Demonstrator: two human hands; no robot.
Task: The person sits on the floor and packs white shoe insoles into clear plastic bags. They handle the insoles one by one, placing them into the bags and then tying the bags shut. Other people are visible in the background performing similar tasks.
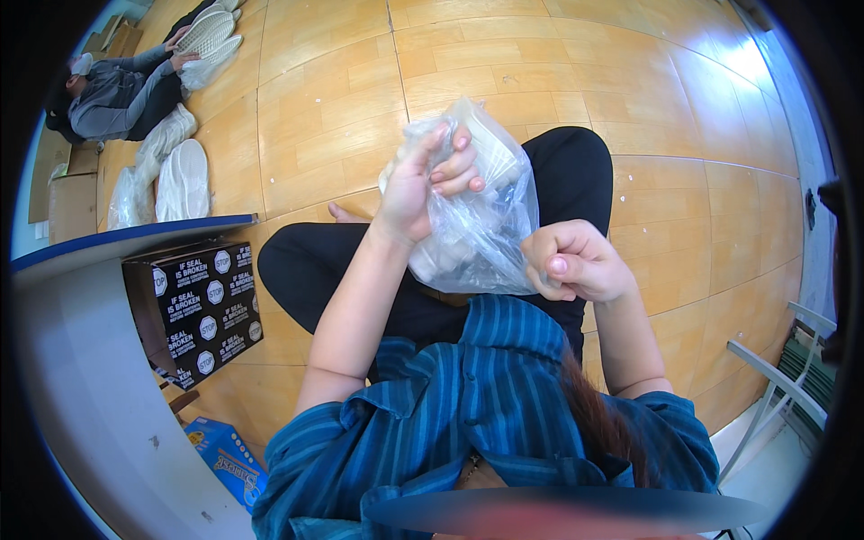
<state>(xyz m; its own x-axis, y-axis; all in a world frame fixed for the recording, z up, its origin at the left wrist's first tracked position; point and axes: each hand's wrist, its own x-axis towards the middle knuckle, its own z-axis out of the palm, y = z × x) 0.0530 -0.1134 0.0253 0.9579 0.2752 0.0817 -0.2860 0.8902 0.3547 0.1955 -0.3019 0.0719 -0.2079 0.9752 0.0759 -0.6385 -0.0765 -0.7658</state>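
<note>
Stretching a clear, crinkled plastic bag point(472, 247) between two hands above the lap.

Left to right: a black, white-printed cardboard box point(202, 310) stands beyond the left knee; the left hand point(425, 183) has its fingers curled onto the bag's upper left; a pale, shoe-like item point(493, 148) shows through the film; the right hand point(576, 261) closes tightly, thumb against fingers, on the bag's lower-right edge. Too hard a pull there could tear the thin film, and a loosened left grip might let the contents slide.
</note>
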